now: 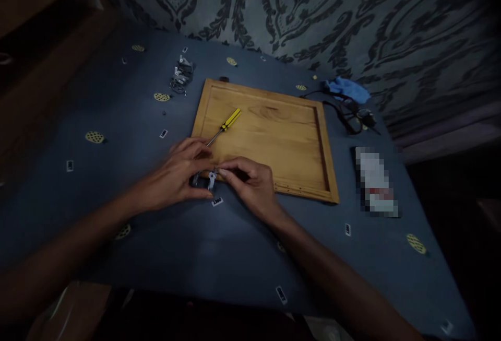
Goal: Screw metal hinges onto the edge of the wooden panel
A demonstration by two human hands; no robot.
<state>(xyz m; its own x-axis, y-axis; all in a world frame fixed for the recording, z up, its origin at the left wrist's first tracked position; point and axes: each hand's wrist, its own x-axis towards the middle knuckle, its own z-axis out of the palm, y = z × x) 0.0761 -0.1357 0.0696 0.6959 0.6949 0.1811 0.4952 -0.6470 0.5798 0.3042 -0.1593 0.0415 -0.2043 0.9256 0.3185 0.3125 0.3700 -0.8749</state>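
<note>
A metal cabinet hinge (pixel 212 178) sits at the near left edge of a framed wooden panel (pixel 270 145). My left hand (pixel 178 174) grips the hinge from the left, its thumb below and its fingers above. From the right, my right hand (pixel 250 181) pinches thumb and forefinger together at the hinge's upper end. Whatever lies between those fingertips is too small to make out. A screwdriver with a yellow and black handle (pixel 231 119) rests on the panel, its shaft pointing toward my left fingers. Small dark holes show along the panel's near edge, right of my right hand.
Several more metal hinges (pixel 182 74) lie in a pile at the back left of the blue patterned cloth (pixel 219 257). Behind the panel on the right are a blue crumpled cloth (pixel 348 89) and dark eyeglasses (pixel 350 119). A blurred-out packet (pixel 376 181) lies at right.
</note>
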